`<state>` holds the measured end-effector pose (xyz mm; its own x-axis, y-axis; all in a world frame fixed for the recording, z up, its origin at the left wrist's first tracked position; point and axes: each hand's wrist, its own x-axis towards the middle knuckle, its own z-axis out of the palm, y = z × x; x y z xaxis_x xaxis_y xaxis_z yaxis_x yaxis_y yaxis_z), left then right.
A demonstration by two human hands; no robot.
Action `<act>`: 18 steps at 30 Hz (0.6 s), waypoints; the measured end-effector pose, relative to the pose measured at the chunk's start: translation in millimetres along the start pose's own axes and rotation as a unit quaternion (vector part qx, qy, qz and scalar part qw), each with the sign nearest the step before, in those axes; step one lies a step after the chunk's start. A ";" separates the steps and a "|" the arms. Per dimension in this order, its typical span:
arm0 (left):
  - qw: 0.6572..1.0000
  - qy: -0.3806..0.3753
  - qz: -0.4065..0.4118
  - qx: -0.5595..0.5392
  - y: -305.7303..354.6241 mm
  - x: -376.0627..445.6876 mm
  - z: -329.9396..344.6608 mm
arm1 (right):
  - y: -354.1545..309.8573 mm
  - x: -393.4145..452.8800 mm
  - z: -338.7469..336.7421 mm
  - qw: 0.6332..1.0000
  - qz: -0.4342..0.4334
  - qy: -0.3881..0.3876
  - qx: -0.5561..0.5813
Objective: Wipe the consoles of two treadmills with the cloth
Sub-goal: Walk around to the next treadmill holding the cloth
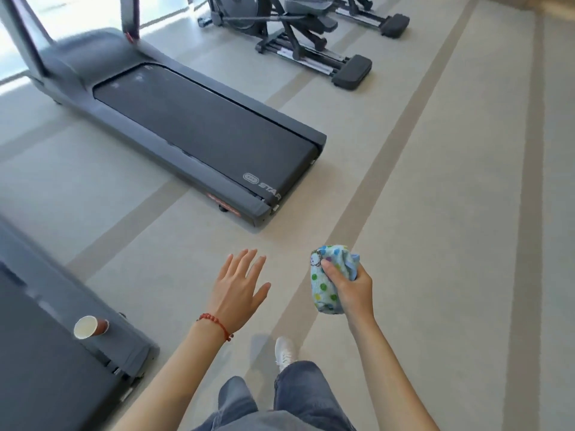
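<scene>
Near the bottom centre, above the floor, the right hand [350,289] has its fingers curled tight around a bunched cloth [329,278], thumb pressed across its front. That cloth is pale blue with coloured dots and a small cartoon print, and it sticks out above and below the fist. Just left of it, apart from it, the left hand [239,284] hangs palm down with its fingers spread wide, holding nothing; a red bead bracelet [214,325] circles the wrist. Both bare forearms run back to the near edge, where grey jeans [292,396] and one white shoe [284,353] show.

Far and left of the hands, a dark grey treadmill [193,129] lies slantwise across the floor [435,213], its belt marked STAR at the near end and its uprights rising out of view at the far left. Its console is out of sight. A second treadmill [46,353] fills the near left corner, and a paper cup [88,327] lies on its side on the side rail. Elliptical trainers [305,35] stand at the far edge, well apart from the hands.
</scene>
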<state>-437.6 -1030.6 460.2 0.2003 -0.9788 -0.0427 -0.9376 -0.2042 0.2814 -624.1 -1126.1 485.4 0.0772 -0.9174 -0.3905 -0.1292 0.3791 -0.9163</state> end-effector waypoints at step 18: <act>0.931 0.088 -0.353 -0.036 -128.1 23.1 -44.0 | -69.8 101.8 244.0 0.917 -0.033 -0.370 -0.144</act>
<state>-300.4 -1026.4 465.4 0.8090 -0.5817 -0.0848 -0.5343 -0.7878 0.3064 -366.1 -1216.4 487.8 0.7306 -0.5629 -0.3864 -0.3480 0.1799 -0.9201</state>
